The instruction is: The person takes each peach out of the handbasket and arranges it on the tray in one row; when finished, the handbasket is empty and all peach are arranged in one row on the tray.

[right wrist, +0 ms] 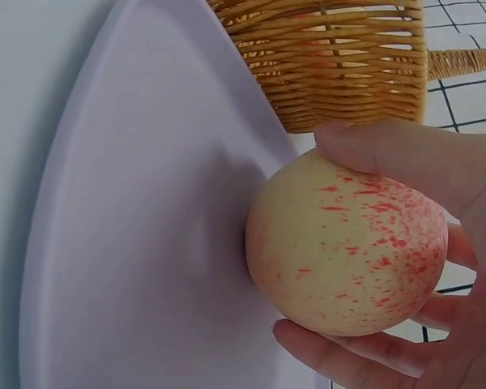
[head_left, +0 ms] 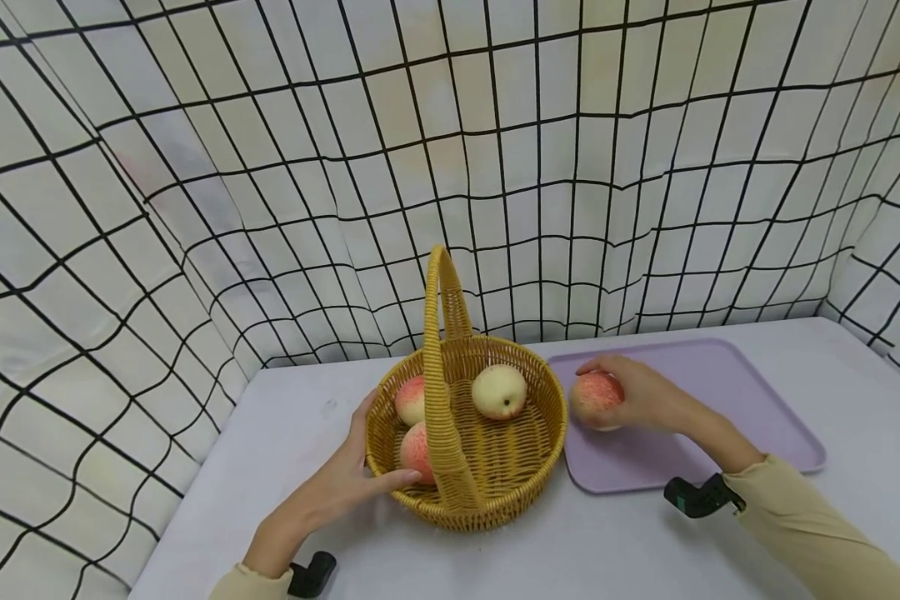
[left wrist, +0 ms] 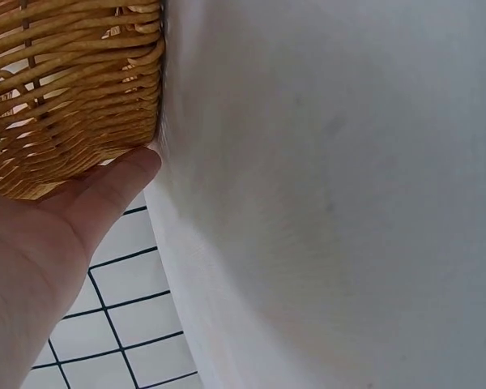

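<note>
My right hand (head_left: 641, 396) grips a peach (right wrist: 348, 251), cream-coloured with red flecks, thumb on one side and fingers curled round the other. It holds the fruit over the left part of a purple tray (head_left: 690, 367), close to the basket. With my left hand (head_left: 345, 479) I hold the left side of a yellow wicker basket (head_left: 525, 492), thumb across the rim and fingers along the outer wall. Inside lie a pale peach (head_left: 499, 392) on the right and two pinkish peaches, one behind (head_left: 410, 402) and one in front (head_left: 416, 454), both partly hidden by the arched handle (head_left: 437, 375).
A white table (head_left: 607, 550) bears the basket and the tray, side by side. Black netting (head_left: 540, 200) over white sheeting rises along the back and both sides. The basket's tall handle stands upright above its rim.
</note>
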Demonstrator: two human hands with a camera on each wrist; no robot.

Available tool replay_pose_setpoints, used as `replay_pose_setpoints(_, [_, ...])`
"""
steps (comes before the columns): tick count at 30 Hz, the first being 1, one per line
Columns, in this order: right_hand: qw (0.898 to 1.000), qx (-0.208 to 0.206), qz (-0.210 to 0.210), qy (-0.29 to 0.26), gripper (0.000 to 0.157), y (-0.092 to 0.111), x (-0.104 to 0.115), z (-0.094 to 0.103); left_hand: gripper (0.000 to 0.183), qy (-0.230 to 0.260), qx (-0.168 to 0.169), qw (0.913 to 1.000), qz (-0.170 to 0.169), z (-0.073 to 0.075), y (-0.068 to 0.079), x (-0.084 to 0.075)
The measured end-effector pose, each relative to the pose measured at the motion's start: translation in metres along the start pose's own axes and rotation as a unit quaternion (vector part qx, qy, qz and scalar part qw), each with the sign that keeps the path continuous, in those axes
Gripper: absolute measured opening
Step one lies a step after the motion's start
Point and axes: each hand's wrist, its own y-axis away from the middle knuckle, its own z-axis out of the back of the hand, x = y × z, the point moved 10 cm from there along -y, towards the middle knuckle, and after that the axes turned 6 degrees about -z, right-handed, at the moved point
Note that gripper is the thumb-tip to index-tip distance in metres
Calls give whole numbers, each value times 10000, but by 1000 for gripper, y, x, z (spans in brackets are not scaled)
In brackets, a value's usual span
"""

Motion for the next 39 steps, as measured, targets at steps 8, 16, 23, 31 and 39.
replay_pose_setpoints(8, [9986,72,464,-251,60,-1,14,-6,118,-36,-35,9999,125,2,1,1])
replay_pose_setpoints(16, [9989,36,329,-342,67,-3,6,-9,118,-72,14,9999,99,0,-1,1])
replay_pose_setpoints(23, [9982,45,601,17,72,-9,6,-6,117,55,46,10000,30,-1,-2,1])
replay_pose_setpoints(31, [9967,443,631,-270,73,-13,2,-7,119,53,48,9999,93,0,-2,1])
replay_pose_setpoints(39, [9944,578,389,-795,65,-13,5,7,120,221,28,9996,157,-1,-1,3])
